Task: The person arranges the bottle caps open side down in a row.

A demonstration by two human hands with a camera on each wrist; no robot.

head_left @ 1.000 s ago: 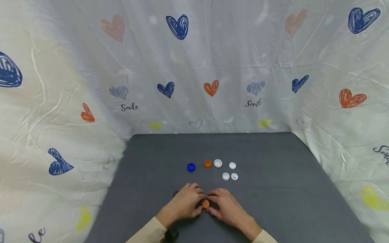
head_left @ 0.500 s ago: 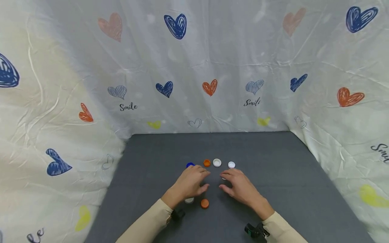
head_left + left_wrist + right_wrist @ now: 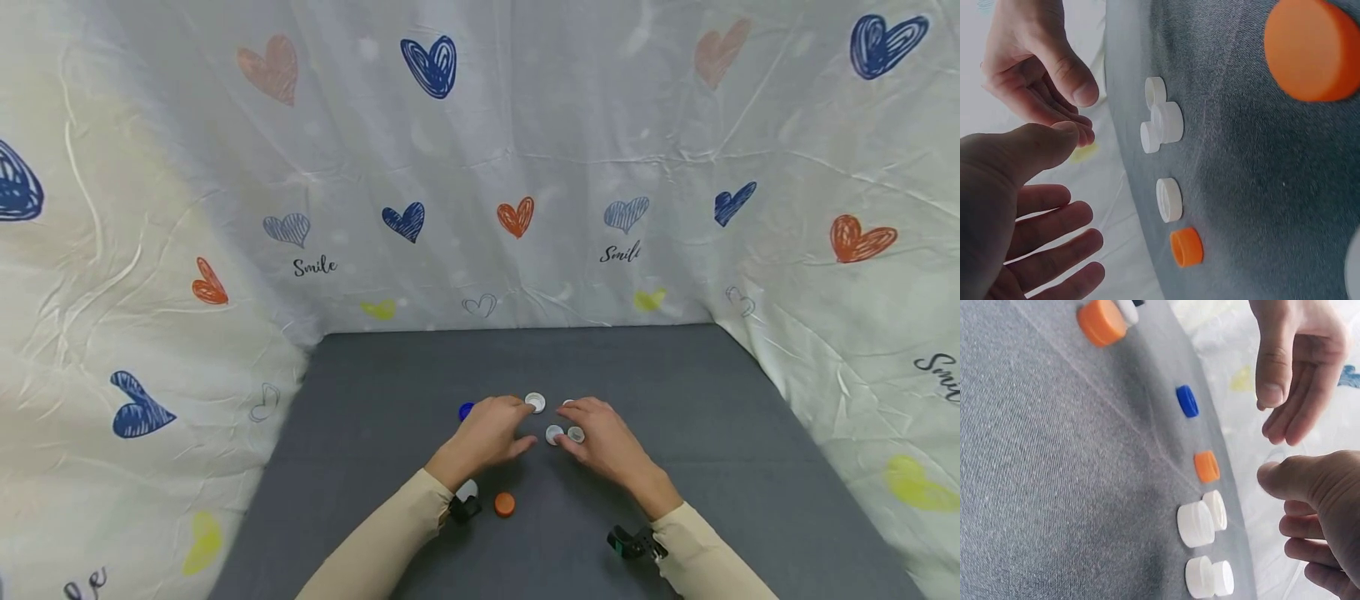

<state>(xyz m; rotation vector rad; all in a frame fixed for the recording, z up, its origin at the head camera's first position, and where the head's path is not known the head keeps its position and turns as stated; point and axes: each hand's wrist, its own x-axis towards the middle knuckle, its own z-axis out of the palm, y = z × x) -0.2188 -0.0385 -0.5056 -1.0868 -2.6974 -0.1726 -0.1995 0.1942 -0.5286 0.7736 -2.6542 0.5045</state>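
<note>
My left hand, fingers loosely spread and holding nothing, hovers over the table and hides the far orange bottle cap in the head view. Behind its fingertips lies a white cap. To the left is a blue cap, partly covered by that hand. My right hand is also empty, thumb and fingers apart, overlapping two small white caps, a left one and a right one. Nearer my body, another orange cap lies top up beside a white cap partly hidden by the left wrist camera.
A further white cap shows just past the right fingertips. The grey tabletop ends at a white curtain printed with hearts, at the back and both sides. Each wrist carries a black camera, the right one in plain sight.
Both hands have left the near orange cap they were around, moving forward and apart toward the far caps. They shifted slightly right in the last half second. The near orange cap stays put.
</note>
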